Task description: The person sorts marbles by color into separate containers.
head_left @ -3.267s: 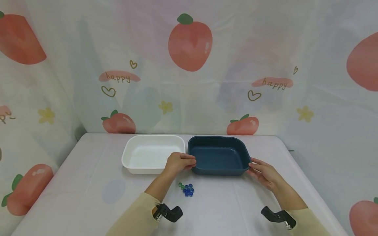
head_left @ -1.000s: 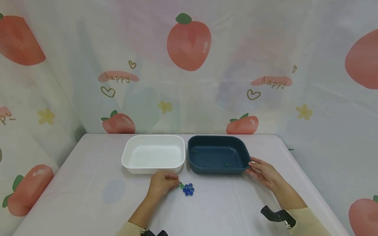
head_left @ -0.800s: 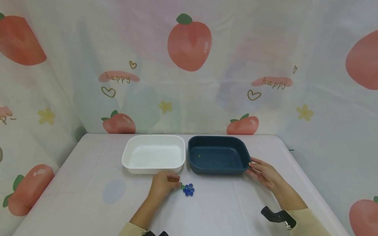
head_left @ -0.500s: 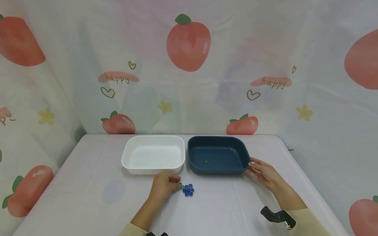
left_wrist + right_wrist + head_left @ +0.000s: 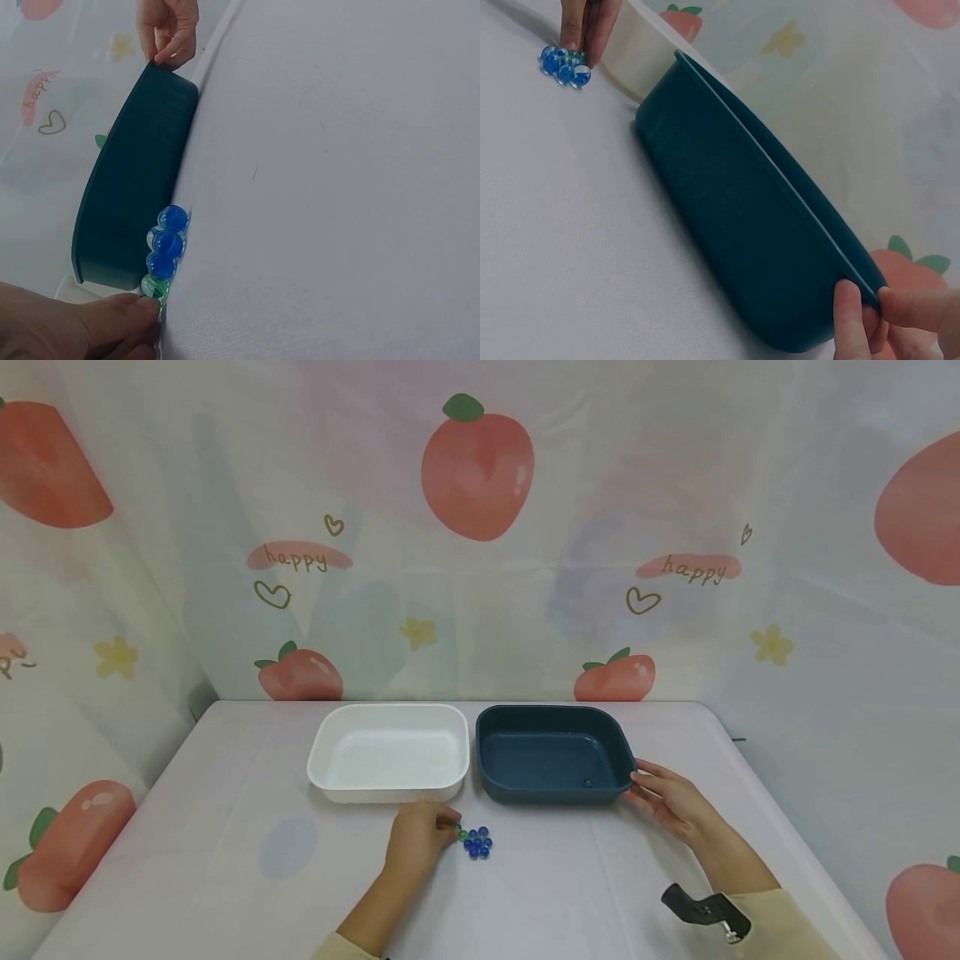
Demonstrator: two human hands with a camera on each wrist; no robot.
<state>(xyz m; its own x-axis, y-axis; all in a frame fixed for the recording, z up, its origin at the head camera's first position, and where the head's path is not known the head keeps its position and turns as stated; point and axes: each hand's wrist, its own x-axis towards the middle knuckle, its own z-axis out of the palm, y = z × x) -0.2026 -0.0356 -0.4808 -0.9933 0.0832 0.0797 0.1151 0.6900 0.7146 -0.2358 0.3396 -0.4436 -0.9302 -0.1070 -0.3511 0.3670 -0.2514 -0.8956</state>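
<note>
My left hand (image 5: pixel 417 839) is low over the white cloth, fingertips at the green marbles (image 5: pixel 462 835) beside a cluster of blue marbles (image 5: pixel 478 843). In the left wrist view, the thumb and fingers pinch at a green marble (image 5: pixel 154 286); the fingertips partly hide it. My right hand (image 5: pixel 672 802) holds the right end of a dark blue rectangular tub (image 5: pixel 555 796), thumb and fingers on its rim, as the right wrist view shows at the rim (image 5: pixel 862 289). Inside the tub, a small dark green marble (image 5: pixel 588 783) lies near the front right.
A white rectangular tub (image 5: pixel 360 794) stands just left of the dark blue one, with a narrow gap between them. A white cloth (image 5: pixel 570 885) covers the table. Behind hangs a printed curtain (image 5: pixel 517 618) with fruit pictures.
My left hand has come from the dark blue tub's left rim down to the marbles on the cloth. Green marbles have rolled rightward inside the tub. My right hand stays put.
</note>
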